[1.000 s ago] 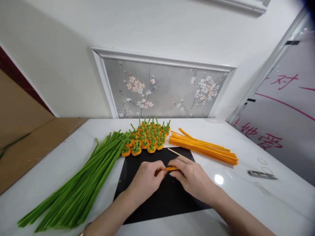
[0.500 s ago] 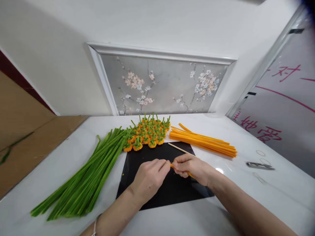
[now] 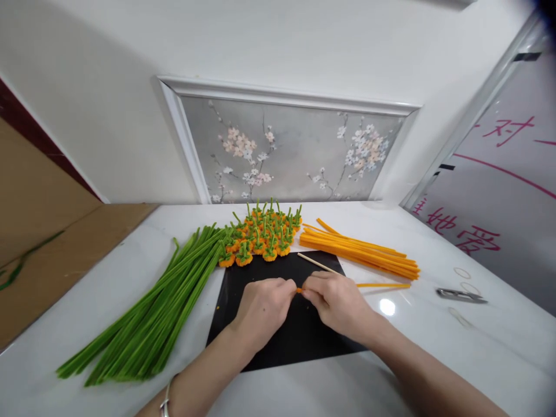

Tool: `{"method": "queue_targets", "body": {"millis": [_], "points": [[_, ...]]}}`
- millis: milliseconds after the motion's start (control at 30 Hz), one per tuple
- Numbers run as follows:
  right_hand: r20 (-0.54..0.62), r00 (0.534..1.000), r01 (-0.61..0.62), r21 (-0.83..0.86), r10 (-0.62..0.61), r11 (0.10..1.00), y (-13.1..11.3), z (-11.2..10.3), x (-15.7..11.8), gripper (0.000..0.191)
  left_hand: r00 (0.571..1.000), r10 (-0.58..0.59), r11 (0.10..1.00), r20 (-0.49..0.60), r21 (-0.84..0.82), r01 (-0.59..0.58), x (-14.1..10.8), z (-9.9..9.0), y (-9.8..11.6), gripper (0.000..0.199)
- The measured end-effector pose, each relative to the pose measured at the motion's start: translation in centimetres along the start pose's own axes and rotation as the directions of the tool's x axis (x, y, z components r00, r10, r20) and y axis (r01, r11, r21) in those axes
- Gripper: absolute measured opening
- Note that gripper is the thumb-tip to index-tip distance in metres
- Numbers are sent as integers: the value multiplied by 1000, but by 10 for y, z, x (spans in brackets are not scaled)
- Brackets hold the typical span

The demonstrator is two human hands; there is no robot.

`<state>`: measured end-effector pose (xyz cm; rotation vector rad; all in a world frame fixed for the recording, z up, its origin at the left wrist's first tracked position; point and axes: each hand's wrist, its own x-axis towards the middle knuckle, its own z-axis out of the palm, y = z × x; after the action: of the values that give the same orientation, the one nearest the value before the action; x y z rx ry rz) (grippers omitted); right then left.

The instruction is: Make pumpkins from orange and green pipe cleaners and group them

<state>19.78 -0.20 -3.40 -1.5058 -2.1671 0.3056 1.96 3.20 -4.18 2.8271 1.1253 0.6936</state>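
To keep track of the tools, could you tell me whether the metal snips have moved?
No; judged against the black mat, the metal snips haven't shifted.

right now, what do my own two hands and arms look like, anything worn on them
Your left hand and right hand wear no gloves, and no ring can be seen. A thin, silver-coloured bangle circles the left wrist; none shows on the right. No sleeves show on either forearm.

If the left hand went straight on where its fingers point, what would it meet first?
Probably the right hand, just past the orange strip showing between it and the left hand, though depth is hard to judge here.
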Motion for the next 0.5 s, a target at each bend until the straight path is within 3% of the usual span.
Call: {"method": "queue_targets", "body": {"millis": [100, 200, 267, 333, 367, 500], "points": [[162, 974, -206, 356, 157, 911, 2, -2, 3, 19, 997, 59, 998, -53, 30, -57, -2, 1, 0, 27], [265, 946, -304, 523, 187, 796, 5, -6, 4, 17, 993, -118, 967, -3, -226, 114, 1, -3, 0, 16], [214, 959, -267, 482, 183, 835, 7, -8, 3, 16, 948, -258, 812, 188, -490, 318, 6, -10, 0, 14], [142, 978, -200, 399, 156, 895, 8, -10, 1, 17, 870, -256, 584, 420, -650, 486, 11, -17, 1, 22], [112, 984, -167, 362, 135, 917, 8, -10, 0, 18, 840, -239, 513, 487, -671, 535, 13, -20, 2, 26], [51, 997, -77, 298, 64, 952, 4, -10, -2, 21, 779, -192, 305, 596, -719, 625, 14, -22, 3, 42]]}}
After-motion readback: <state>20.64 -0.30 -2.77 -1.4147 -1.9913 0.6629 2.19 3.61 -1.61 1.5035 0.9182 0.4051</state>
